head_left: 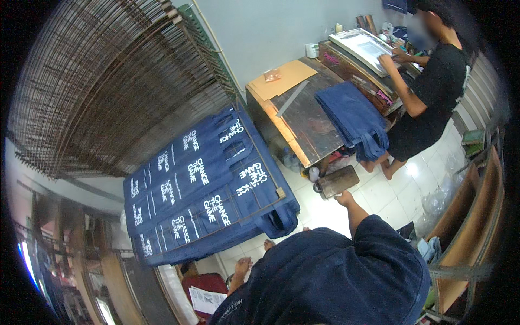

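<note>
My left hand point(242, 266) hangs low beside my body with its fingers curled in, and I see nothing in it. It is nearest to the front edge of a rack layer spread with navy cloth bags point(184, 184) printed in white. My right hand point(342, 198) is at the near edge of a brown rectangular block or board point(341, 181). Its fingers are small and partly hidden, so whether they grip the board cannot be made out. A dark ring-like part point(317, 187) shows at the board's left end.
A wire drying rack point(108, 81) is tilted up at the left. Folded navy bags point(352, 111) lie on a dark worktable point(303, 119) ahead. A person point(439, 81) at the right handles a white printing frame point(363, 49). Leaning boards point(471, 216) stand at the right.
</note>
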Demonstrator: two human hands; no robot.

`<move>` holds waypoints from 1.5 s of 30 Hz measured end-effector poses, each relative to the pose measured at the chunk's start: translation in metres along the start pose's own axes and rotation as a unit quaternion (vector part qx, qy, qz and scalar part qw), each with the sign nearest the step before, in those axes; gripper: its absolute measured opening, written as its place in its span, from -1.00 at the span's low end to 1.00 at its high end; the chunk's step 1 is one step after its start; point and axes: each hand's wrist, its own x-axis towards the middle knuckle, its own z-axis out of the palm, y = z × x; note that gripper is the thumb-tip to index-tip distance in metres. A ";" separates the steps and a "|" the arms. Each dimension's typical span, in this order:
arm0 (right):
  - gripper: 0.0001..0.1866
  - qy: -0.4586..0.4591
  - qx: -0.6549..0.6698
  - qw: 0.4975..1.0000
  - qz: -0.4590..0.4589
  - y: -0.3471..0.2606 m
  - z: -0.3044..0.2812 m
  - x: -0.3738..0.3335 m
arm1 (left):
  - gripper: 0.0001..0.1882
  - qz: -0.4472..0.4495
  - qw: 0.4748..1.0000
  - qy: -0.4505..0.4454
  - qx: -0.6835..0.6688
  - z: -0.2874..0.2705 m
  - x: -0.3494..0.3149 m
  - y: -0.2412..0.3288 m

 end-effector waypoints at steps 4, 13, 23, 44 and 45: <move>-0.55 0.006 0.084 0.996 -0.012 0.033 0.007 0.017 | -0.72 -0.076 0.997 0.004 0.010 0.011 -0.005 0.053; -0.73 0.130 0.403 0.905 0.044 -0.006 -0.028 0.039 | -0.68 -0.084 0.996 -0.006 0.034 0.035 -0.049 -0.107; -0.51 0.150 0.681 0.713 0.074 -0.109 -0.158 0.069 | -0.63 -0.118 0.992 -0.006 0.034 0.010 -0.039 -0.107; -0.79 0.265 0.485 0.832 -0.052 -0.216 -0.211 0.137 | -0.53 -0.117 0.962 0.244 0.050 -0.017 -0.084 0.097; -0.59 0.167 0.485 0.846 -0.143 -0.260 -0.220 0.102 | -0.54 -0.090 0.960 0.261 0.045 -0.022 -0.083 0.115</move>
